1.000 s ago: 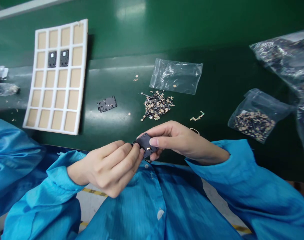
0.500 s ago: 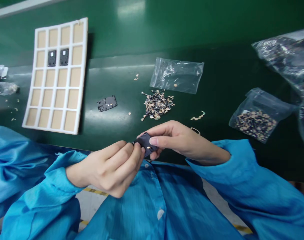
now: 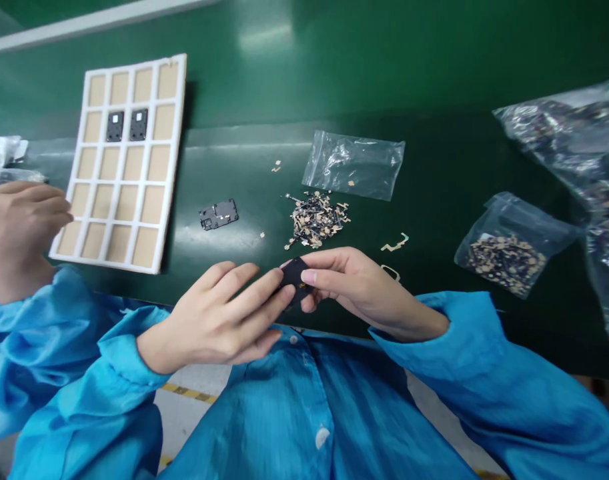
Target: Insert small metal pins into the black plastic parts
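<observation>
A small black plastic plate [image 3: 295, 272] with a gold-coloured spot sits in my right hand [image 3: 354, 280], its thumb on the near face and the fingers behind. My left hand [image 3: 224, 310] reaches in from the left with fingers stretched. Its index and middle fingertips touch the plate's left side, while the thumb stands apart below. Beyond the hands lies a heap of small flat black and copper-coloured parts [image 3: 317, 219]. A similar black plate [image 3: 219, 215] rests on the green table [image 3: 254, 153], left of the heap.
A white-gridded tray [image 3: 133, 183] at the left holds two black modules [image 3: 127, 125]. A flat clear bag [image 3: 354, 165] lies behind the heap. Bags of parts [image 3: 514, 250] are at the right. Loose strips [image 3: 395, 243] lie near my right hand. A co-worker's hand [image 3: 21, 237] is at the far left.
My left fingers have spread, with the thumb now apart from the plate. A co-worker's hand has appeared at the left. The whole view has shifted slightly.
</observation>
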The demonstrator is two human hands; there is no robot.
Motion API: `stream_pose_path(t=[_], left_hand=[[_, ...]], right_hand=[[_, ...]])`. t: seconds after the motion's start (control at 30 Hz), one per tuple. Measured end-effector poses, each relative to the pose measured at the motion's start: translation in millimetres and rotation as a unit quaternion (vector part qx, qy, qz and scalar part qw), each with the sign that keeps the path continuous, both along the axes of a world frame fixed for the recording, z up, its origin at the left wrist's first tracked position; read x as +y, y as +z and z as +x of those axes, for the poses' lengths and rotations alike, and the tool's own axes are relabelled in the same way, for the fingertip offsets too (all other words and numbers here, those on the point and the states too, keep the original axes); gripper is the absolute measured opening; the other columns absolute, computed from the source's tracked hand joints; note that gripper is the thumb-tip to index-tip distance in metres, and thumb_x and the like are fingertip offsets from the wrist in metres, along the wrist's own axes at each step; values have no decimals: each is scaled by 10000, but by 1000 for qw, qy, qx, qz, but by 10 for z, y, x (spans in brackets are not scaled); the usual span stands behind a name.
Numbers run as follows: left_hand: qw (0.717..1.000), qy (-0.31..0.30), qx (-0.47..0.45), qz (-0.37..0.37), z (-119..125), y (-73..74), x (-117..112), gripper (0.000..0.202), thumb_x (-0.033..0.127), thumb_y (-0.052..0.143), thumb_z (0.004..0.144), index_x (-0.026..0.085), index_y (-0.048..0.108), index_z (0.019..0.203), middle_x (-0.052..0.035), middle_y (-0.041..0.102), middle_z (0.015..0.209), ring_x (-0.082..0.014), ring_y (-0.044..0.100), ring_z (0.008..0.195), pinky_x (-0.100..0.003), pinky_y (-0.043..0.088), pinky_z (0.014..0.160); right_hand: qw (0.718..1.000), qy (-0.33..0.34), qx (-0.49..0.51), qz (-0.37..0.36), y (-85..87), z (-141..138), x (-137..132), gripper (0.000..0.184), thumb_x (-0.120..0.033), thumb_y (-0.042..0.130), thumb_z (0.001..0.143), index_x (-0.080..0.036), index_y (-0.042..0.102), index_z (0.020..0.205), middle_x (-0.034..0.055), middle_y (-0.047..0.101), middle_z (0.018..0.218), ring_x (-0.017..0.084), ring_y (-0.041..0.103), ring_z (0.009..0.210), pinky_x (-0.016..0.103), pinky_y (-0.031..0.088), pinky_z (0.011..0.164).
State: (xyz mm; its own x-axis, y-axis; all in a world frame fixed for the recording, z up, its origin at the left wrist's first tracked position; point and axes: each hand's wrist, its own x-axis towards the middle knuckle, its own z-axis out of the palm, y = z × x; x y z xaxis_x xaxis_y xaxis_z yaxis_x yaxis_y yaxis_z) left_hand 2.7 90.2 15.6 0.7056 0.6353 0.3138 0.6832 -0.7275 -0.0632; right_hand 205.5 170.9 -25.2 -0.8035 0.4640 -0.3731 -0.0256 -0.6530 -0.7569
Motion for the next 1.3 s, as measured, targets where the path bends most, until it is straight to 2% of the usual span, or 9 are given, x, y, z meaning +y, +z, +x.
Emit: stream_pose_path(t=[0.07,0.13,0.27,0.43,0.67,0.8,0.97,1.1,1.3], left_hand=[[999,25,-43,-1,-8,-57,-11,324,308,629,875,90,644,1114,-159,688,1035,-260,649,885,-381,554,710],[996,37,-85,4,6,-113,-30,301,224,679,839,82,636,1101,-172,679,1051,-253,656,887,-364,568,724],[988,52,-142,-7,60,-182,-74,269,161,656,849,71,619,1100,-188,670,1094,-242,675,904,-341,588,734],[982,54,-182,-17,102,-203,-107,298,130,668,837,26,592,1105,-224,674,1094,-252,682,942,-336,598,750],[965,61,-249,-49,110,-265,-121,394,118,628,864,90,524,1243,-167,684,1129,-218,673,1020,-328,600,815],[945,102,-303,-68,144,-287,-118,495,152,629,873,133,464,1339,-132,704,1069,-200,687,966,-312,599,790],[924,143,-334,-122,203,-282,-112,427,183,638,870,148,519,1278,-117,710,1004,-185,692,869,-295,590,757],[888,177,-390,-167,237,-316,-134,344,264,651,867,137,585,1179,-94,716,913,-160,681,765,-253,570,676],[828,235,-456,-225,257,-413,-248,153,266,614,884,142,694,924,-56,727,736,-136,665,604,-208,536,546]], right_hand=[[1000,-5,5,0,22,11,7,266,-346,723,780,-113,715,907,29,676,724,104,625,602,204,509,587],[1000,-2,16,0,39,17,15,255,-336,724,788,-114,706,911,29,680,744,103,633,614,202,519,599],[999,-2,32,9,57,14,9,263,-316,767,757,-131,675,919,14,673,798,104,642,637,212,540,614],[998,36,-22,39,74,18,-25,266,-339,781,742,-119,664,835,6,654,690,110,621,612,219,531,604],[992,69,-56,90,95,34,13,204,-323,728,745,-124,682,748,38,687,698,122,621,599,230,509,587],[991,59,-59,106,94,37,13,169,-296,736,720,-138,679,703,27,679,652,131,623,588,235,505,582],[989,39,-76,123,102,38,-3,189,-316,708,722,-145,653,663,30,666,621,135,611,543,241,491,551],[982,35,-94,160,116,30,-16,189,-310,658,731,-150,637,633,25,648,579,133,593,522,234,456,529],[949,90,-125,274,118,6,-47,203,-279,588,765,-148,650,623,29,642,572,141,577,536,237,402,517]])
